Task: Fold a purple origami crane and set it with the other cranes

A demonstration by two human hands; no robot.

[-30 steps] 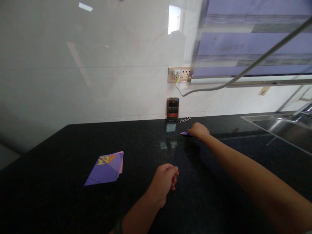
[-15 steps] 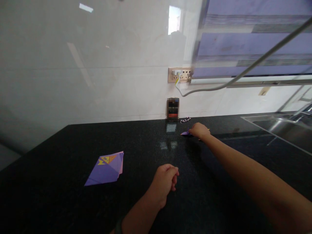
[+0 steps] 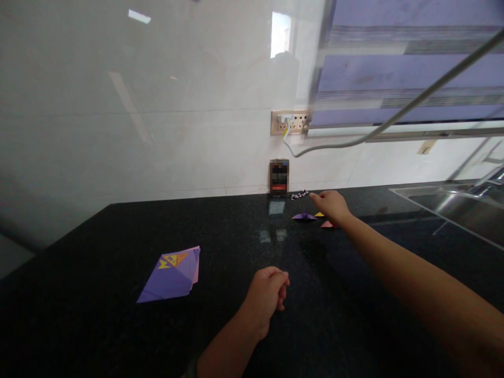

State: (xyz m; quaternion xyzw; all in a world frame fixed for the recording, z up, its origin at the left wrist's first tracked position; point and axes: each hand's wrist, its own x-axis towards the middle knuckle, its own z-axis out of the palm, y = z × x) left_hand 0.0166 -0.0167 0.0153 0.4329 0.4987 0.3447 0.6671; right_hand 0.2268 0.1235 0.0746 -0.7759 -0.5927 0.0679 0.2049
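Observation:
My right hand (image 3: pixel 329 206) reaches to the back of the counter, above small folded paper shapes. Its thumb side points left with a finger stretched out, and I see nothing held; the other fingers are partly hidden. A purple folded paper piece (image 3: pixel 304 217) lies just left of it on the counter. Beside that are a yellow piece (image 3: pixel 318 214) and a pink one (image 3: pixel 327 224), the pink one partly covered by the hand. Nearer to me, my left hand (image 3: pixel 270 291) is loosely curled with its fingers together, nothing visible in it.
Purple and pink paper sheets (image 3: pixel 171 278) lie at left on the black counter (image 3: pixel 220 231). A phone-like dark device (image 3: pixel 279 177) leans on the wall, beside a black-and-white patterned strip (image 3: pixel 299 195). A cable (image 3: pixel 346 144) hangs from the socket (image 3: pixel 290 122). A sink (image 3: pixel 464 210) is at right.
My right hand has let go of the purple folded piece and moved slightly right and up, so the yellow and pink pieces show more. My left hand has stayed nearly still.

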